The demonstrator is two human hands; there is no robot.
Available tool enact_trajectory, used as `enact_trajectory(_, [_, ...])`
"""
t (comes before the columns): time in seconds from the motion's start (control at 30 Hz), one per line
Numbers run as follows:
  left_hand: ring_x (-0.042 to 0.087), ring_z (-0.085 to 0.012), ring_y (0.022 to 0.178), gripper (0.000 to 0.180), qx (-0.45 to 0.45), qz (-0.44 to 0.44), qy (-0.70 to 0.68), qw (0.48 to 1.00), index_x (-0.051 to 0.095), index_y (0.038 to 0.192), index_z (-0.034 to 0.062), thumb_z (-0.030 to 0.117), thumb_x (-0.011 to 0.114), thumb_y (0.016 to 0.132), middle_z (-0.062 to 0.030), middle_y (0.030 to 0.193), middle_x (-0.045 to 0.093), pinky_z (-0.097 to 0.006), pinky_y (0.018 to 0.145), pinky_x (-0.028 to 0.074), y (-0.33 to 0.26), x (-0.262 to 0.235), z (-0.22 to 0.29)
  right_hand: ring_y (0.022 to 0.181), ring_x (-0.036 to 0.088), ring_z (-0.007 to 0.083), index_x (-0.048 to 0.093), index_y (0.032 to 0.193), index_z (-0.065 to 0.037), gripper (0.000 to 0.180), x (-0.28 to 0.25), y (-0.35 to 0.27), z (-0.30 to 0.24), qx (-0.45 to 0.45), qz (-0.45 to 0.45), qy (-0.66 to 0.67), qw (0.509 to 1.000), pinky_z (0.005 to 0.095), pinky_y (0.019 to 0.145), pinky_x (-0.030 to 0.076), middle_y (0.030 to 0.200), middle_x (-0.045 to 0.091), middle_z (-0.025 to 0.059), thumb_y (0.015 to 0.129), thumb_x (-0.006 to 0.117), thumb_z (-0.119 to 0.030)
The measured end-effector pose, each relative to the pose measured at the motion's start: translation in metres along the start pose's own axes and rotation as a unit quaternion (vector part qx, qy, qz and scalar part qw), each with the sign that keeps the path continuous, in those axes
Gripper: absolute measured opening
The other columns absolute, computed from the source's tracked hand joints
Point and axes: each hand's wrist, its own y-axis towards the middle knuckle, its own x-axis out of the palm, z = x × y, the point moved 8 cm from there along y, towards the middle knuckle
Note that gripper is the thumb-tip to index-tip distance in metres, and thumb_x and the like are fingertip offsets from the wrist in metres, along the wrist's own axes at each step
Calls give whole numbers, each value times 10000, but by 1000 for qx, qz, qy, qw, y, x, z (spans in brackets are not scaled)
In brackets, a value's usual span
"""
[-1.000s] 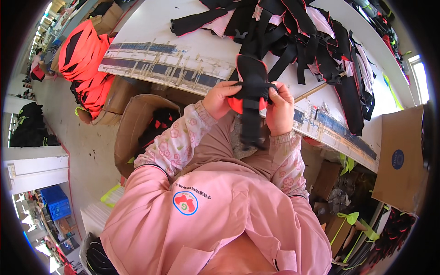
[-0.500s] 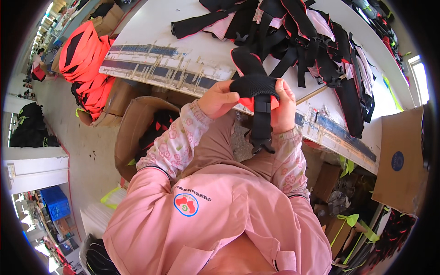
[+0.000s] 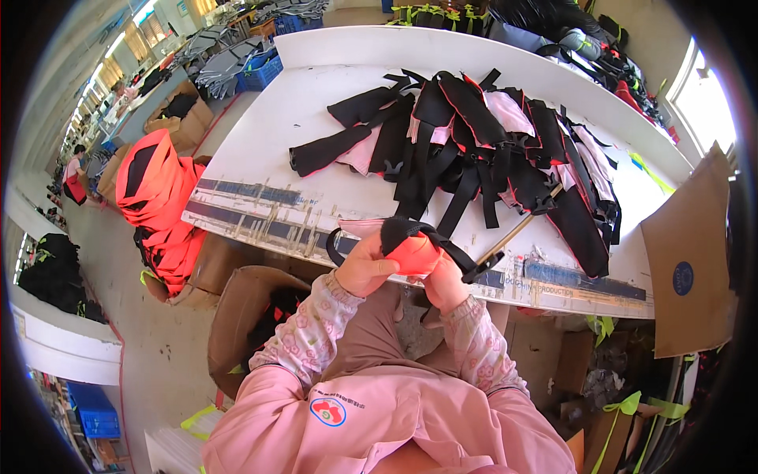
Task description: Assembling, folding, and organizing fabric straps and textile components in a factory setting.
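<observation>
- The orange-red and black padded fabric piece (image 3: 415, 254) is held up in front of the person, at the near edge of the white, worn-edged desk (image 3: 264, 138); its underside and much of its length are hidden by the hands.
- A thin black looped strap (image 3: 335, 248) shows beside the left hand (image 3: 365, 268), and a black strap end with a dark buckle (image 3: 483, 267) juts out past the right hand (image 3: 447, 284) — how either joins the piece is hard to make out.
- A pale pink strip (image 3: 359, 227) lies just behind the left hand; whether it belongs to the held piece, I cannot tell.
- Left grip: closed on the piece's left end, thumb across the orange-red face, the other fingers mostly out of sight behind it.
- Right grip: closed on the piece's lower right side, fingertips covered by the fabric, so their exact hold cannot be seen.
- On the desk beyond, a tangled heap of black fabric strips with red edging (image 3: 466, 146) overlaps too much to count; a thin brown stick (image 3: 517, 229) runs out of it toward the buckle.
- The open brown cardboard box (image 3: 237, 328) below the desk is partly covered by the left sleeve (image 3: 304, 336) — its black and red contents are unclear.
</observation>
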Motion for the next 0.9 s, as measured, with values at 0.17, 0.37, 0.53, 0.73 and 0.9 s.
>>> enact_trajectory(0.17, [491, -207, 1156, 504, -1, 28, -27, 999, 476, 1250, 10, 24, 646, 775, -81, 1241, 525, -375, 1002, 363, -3, -4, -9, 991, 587, 238, 551, 1093, 28, 328, -6, 11, -9, 13, -123, 190, 974, 351, 913, 447, 1048, 621, 122, 958, 444, -251])
enact_trajectory(0.37, [537, -268, 1107, 411, -23, -8, -110, 994, 504, 1200, -42, 166, 560, 850, -128, 1185, 571, -405, 957, 408, -11, -20, -14, 907, 619, 217, 557, 997, -3, 243, -4, 13, -17, 69, 8, 204, 976, 351, 854, 483, 970, 635, 97, 953, 458, -220])
enact_trajectory(0.53, [541, -287, 1100, 473, 7, 173, -91, 981, 457, 1243, -23, 333, 444, 932, -152, 1193, 564, -419, 978, 399, 2, -31, -4, 796, 612, 139, 563, 983, -21, 257, -9, 28, -27, -136, 6, -166, 977, 273, 745, 484, 893, 631, 62, 937, 512, -269])
enact_trajectory(0.73, [601, -215, 911, 320, 62, 246, -37, 967, 585, 1033, -23, 268, 527, 911, -113, 1003, 626, -314, 822, 462, -9, -70, -4, 780, 617, 170, 457, 1156, -35, 359, 27, -18, 23, 115, -24, -32, 992, 296, 742, 496, 980, 611, 80, 940, 488, -320])
enact_trajectory(0.9, [526, -173, 731, 192, 348, 323, 711, 519, 551, 858, -10, 178, 572, 888, -81, 760, 521, -269, 715, 432, -21, -28, 56, 685, 597, 148, 411, 1207, -51, 358, 15, 0, 20, -22, -6, -185, 983, 277, 541, 503, 883, 590, 60, 878, 551, -55])
